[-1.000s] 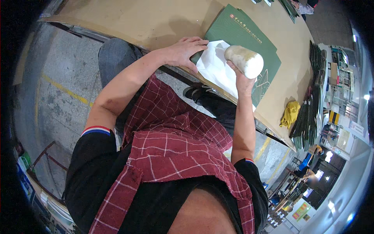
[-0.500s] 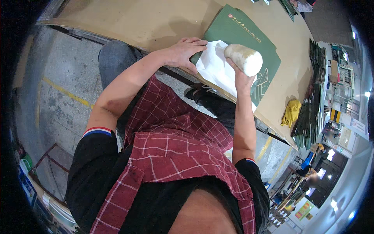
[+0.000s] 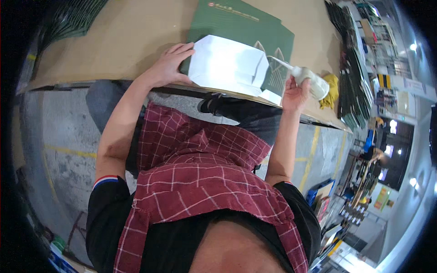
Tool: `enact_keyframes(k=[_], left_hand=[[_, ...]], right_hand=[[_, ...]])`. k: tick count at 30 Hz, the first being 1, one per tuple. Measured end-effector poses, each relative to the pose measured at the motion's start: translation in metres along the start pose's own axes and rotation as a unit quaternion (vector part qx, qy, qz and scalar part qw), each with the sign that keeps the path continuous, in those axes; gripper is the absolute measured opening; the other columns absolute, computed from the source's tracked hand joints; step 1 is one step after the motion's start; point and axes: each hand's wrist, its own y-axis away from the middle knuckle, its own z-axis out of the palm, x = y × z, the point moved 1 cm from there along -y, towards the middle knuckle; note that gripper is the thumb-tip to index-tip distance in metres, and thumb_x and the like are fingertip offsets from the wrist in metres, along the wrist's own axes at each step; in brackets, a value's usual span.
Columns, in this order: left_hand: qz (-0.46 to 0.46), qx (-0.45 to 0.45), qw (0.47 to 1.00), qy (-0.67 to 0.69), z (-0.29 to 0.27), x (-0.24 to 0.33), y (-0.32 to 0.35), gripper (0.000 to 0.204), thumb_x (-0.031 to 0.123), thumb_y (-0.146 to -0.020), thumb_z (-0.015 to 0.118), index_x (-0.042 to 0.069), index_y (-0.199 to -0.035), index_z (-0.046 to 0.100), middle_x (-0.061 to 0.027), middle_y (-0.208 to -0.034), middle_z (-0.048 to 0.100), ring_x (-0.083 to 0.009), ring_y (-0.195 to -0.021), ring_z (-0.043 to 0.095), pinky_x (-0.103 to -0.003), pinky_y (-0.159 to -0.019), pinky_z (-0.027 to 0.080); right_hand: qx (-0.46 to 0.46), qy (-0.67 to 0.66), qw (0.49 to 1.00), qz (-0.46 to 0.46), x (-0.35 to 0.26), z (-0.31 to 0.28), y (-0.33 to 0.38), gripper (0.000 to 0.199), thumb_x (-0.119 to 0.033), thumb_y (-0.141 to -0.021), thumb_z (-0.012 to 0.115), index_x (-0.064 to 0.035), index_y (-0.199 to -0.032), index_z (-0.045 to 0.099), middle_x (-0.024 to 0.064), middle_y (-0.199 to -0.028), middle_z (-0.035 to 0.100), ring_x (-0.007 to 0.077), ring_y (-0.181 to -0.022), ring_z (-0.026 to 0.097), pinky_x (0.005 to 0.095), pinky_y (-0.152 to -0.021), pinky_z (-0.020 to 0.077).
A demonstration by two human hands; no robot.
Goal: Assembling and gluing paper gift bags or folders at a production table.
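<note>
On the table lies a green paper bag (image 3: pixel 227 22) with pale line drawings, atop other green sheets. Its near end is folded out into a white, many-sided flap (image 3: pixel 223 63). My left hand (image 3: pixel 172 68) rests at the left end of this flap, fingers and thumb spread apart along its edge. My right hand (image 3: pixel 297 94) is closed around a white squeeze bottle (image 3: pixel 316 85), stained on its side and tilted. The bottle's thin nozzle points left, its tip close to the right edge of the flap; I cannot tell whether it touches.
A yellow cloth (image 3: pixel 330 91) lies right of the bottle. Stacked green bags (image 3: pixel 353 68) line the table's right side, and another green stack (image 3: pixel 75 18) sits at the far left. The table's front edge (image 3: pixel 123 83) runs beneath my forearms. People and shelves show at far right.
The bottle has swung from pointing away over the flap to lying tilted with its nozzle toward the flap's right edge. The view has shifted right, and the white flap shows more fully.
</note>
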Motion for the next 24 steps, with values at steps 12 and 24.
enact_keyframes(k=[12, 24], left_hand=[[-0.016, 0.005, 1.000, -0.002, 0.000, 0.005, -0.004, 0.083, 0.028, -0.057, 0.074, 0.005, -0.128, 0.038, -0.0079, -0.140, 0.027, -0.0269, -0.129, 0.021, -0.038, -0.107, 0.020], [-0.010, 0.007, 1.000, -0.010, -0.001, 0.004, -0.005, 0.081, 0.031, -0.059, 0.072, 0.004, -0.128, 0.039, -0.0088, -0.140, 0.027, -0.0274, -0.130, 0.021, -0.039, -0.106, 0.020]], right_hand=[[0.009, 0.234, 0.970, -0.061, 0.001, 0.005, 0.011, 0.045, 0.000, -0.075, 0.062, -0.0073, -0.116, 0.044, 0.0078, -0.108, 0.053, 0.0202, -0.096, 0.055, 0.0340, -0.075, 0.0486], [0.019, 0.313, 0.945, -0.091, 0.003, 0.017, 0.011, 0.043, 0.000, -0.066, 0.070, -0.0031, -0.106, 0.054, 0.0063, -0.100, 0.058, 0.0183, -0.094, 0.054, 0.0319, -0.086, 0.0429]])
